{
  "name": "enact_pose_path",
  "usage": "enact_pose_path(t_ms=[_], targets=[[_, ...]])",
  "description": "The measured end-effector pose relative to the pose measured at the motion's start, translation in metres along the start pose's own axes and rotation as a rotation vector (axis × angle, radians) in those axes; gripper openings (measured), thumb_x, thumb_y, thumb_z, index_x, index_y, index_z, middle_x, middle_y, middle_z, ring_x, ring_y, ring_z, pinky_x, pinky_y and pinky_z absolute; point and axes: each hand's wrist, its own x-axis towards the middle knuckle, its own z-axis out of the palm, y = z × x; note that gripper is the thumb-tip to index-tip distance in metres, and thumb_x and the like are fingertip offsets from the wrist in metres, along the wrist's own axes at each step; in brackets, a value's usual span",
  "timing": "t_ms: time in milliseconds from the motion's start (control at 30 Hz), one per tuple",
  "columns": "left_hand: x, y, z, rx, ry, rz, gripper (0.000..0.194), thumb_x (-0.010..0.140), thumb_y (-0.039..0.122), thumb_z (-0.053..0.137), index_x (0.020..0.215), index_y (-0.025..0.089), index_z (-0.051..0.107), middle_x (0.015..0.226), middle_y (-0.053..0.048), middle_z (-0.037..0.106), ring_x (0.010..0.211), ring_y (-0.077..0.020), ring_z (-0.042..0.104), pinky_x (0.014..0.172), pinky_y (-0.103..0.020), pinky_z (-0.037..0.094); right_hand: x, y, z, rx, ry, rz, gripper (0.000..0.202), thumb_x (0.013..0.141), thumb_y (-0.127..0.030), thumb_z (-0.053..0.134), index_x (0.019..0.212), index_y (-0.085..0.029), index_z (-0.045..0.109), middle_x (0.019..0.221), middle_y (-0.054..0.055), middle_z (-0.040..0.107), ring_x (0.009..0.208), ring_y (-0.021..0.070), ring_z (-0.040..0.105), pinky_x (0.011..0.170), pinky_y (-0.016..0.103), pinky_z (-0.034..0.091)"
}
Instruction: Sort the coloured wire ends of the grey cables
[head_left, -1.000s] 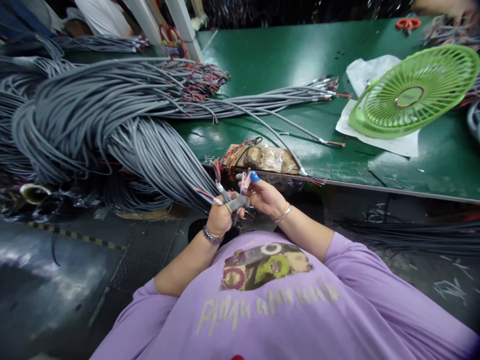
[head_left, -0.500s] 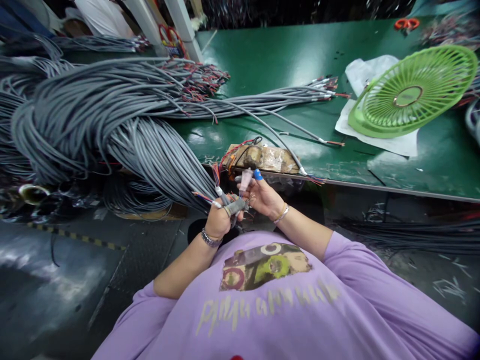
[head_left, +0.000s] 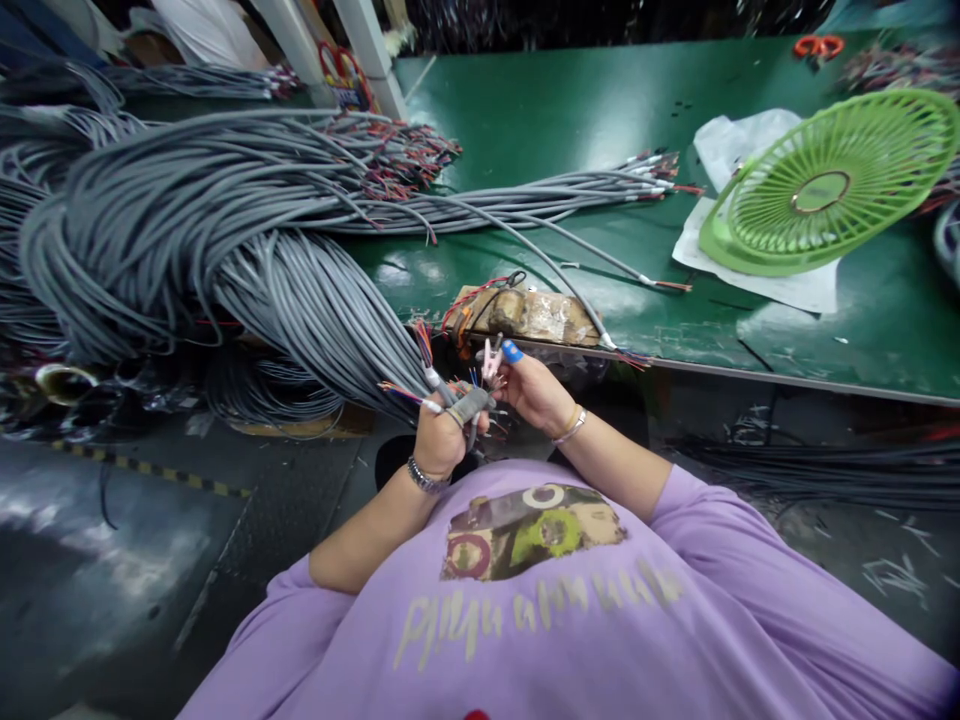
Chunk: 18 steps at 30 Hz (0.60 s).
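My left hand (head_left: 441,438) is closed round several grey cables (head_left: 433,380) just below their stripped ends. Its thumb wears a grey wrap (head_left: 469,405). Red, orange and blue wires (head_left: 424,345) fan out from the white-banded cable ends. My right hand (head_left: 541,395) is beside it, fingers bent together close to the wire tips, with a blue cover (head_left: 512,351) on one digit. A pinkish-white piece (head_left: 491,362) shows at its fingertips; whether it is a finger cover or something held, I cannot tell. Short blue wires (head_left: 474,377) stand up between the hands.
A thick heap of grey cables (head_left: 165,220) covers the left of the green table (head_left: 540,100). At its front edge lies a taped wooden block (head_left: 551,316) with wires. A green fan (head_left: 821,190) stands right; orange-handled scissors (head_left: 818,47) lie behind it.
My right hand has shifted slightly right, and the pinkish-white piece has turned and looks narrower. Blue wires now show between the hands. My left hand keeps its hold on the cables.
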Motion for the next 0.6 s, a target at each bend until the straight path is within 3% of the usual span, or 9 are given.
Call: enact_pose_path(t_ms=[333, 600], targets=[[0.0042, -0.0015, -0.0020, 0.008, -0.008, -0.035, 0.025, 0.071, 0.036, 0.074, 0.061, 0.015, 0.066, 0.045, 0.000, 0.057, 0.039, -0.0079, 0.048, 0.040, -0.020, 0.034, 0.0025, -0.0045, 0.0045, 0.028, 0.032, 0.047, 0.040, 0.078, -0.053, 0.070, 0.089, -0.015, 0.070, 0.067, -0.001, 0.061, 0.056, 0.0081, 0.048, 0.050, 0.020, 0.042], [0.0037, -0.0047, -0.0024, 0.046, -0.015, -0.071, 0.026, 0.071, 0.036, 0.075, 0.060, 0.016, 0.064, 0.044, 0.001, 0.057, 0.037, -0.0079, 0.047, 0.039, -0.020, 0.032, 0.0054, -0.0016, 0.0100, 0.106, 0.101, 0.016, 0.038, 0.076, -0.050, 0.074, 0.076, -0.013, 0.068, 0.063, -0.001, 0.059, 0.059, 0.0078, 0.047, 0.054, 0.021, 0.036]])
